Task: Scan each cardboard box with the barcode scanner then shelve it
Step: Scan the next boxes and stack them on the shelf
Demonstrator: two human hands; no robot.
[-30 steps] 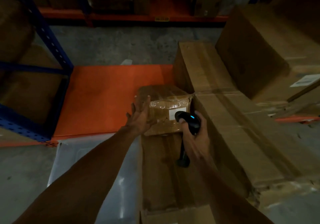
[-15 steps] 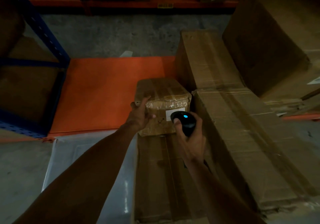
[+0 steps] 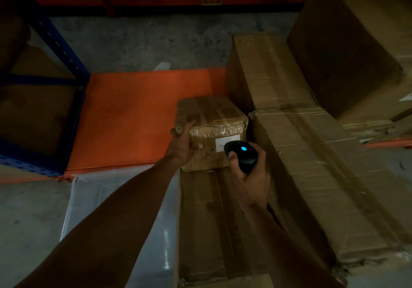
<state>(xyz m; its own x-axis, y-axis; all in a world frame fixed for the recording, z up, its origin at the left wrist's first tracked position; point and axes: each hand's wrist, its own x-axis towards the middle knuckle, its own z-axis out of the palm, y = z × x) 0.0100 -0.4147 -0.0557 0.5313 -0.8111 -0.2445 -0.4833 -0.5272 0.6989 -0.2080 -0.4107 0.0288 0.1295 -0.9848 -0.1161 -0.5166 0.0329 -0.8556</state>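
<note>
Head view, dim warehouse aisle. We log items from left to right.

Far left: blue rack upright (image 3: pixel 60 49) with brown cartons behind it. Beside it, the orange shelf deck (image 3: pixel 138 113) lies bare where visible, low near the floor. A clear plastic sheet (image 3: pixel 116 216) covers the floor in front of it.

Centre: small cardboard box (image 3: pixel 211 118), taped and film-wrapped, sits partly on the orange deck and partly on the end of a long flat carton (image 3: pixel 214 225). Its white label (image 3: pixel 224 142) faces us on the near side.

Left hand (image 3: pixel 182 145) holds the box's near left corner, fingers curled over the top edge, thumb on the front face. Right hand (image 3: pixel 249 176) is wrapped around the barcode scanner (image 3: pixel 242 154), whose blue light is lit. The scanner head sits just in front of the label and covers part of it.

Right: a long taped carton (image 3: pixel 307 154) touches the small box's right side; larger cartons are stacked beyond.

Step in hand, our judgement: scanning the label. To do it well, we would back the scanner off so the whole label is exposed, square the head to the label face, and keep the left hand steadying the box with the thumb clear of the label. Film glare could spoil the read; a slight tilt should help. Shelving is not yet done.
</note>
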